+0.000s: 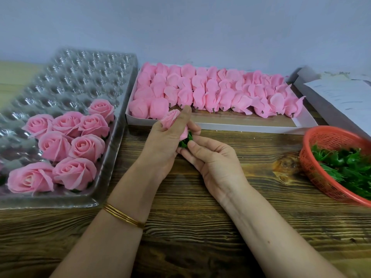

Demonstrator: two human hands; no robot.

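Observation:
My left hand (164,143) grips a pink rose head (170,118) above the wooden table, fingers curled round its petals. My right hand (208,155) pinches a green leafy calyx (185,141) against the base of that rose. Both hands meet in the middle of the view. To the left, a clear plastic tray (84,77) holds several finished pink roses (80,146) in its near cells. A white box (241,125) behind the hands is packed with several rows of pink rose heads (212,91) lying on their sides.
A red plastic basket (317,157) with several green calyxes (349,167) stands at the right edge. Papers on a grey box (341,97) lie at the back right. A pale wall rises behind the wooden table (190,227).

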